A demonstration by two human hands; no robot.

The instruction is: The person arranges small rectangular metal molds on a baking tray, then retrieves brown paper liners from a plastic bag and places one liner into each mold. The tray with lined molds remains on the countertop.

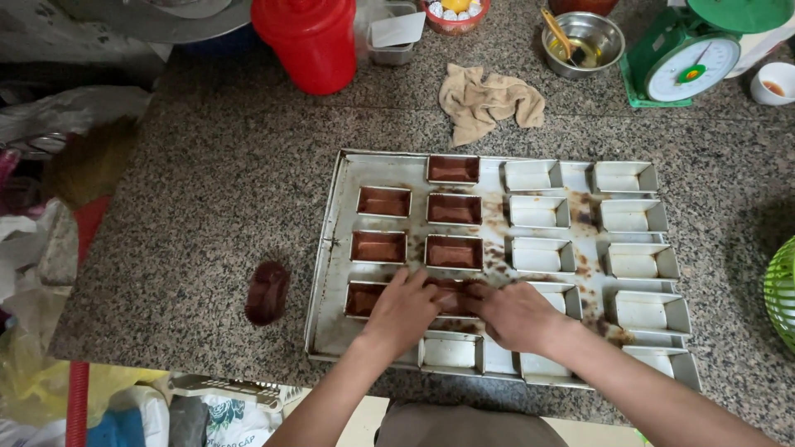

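A metal baking tray (331,248) lies on a speckled granite counter and carries several small rectangular tins. Tins on its left side, such as one brown-filled tin (453,252), hold brown batter; tins on the right, such as one pale tin (538,256), are pale inside. My left hand (403,310) and my right hand (515,314) meet over a tin (451,298) in the tray's near middle, fingers touching it and mostly hiding it. A batter-filled tin (363,299) sits just left of my left hand.
A dark brown piping bag (267,291) lies on the counter left of the tray. At the back stand a red jug (311,41), a crumpled beige cloth (489,101), a steel bowl (584,41), a green scale (691,58) and a white cup (774,83). A green basket (781,290) pokes in at right.
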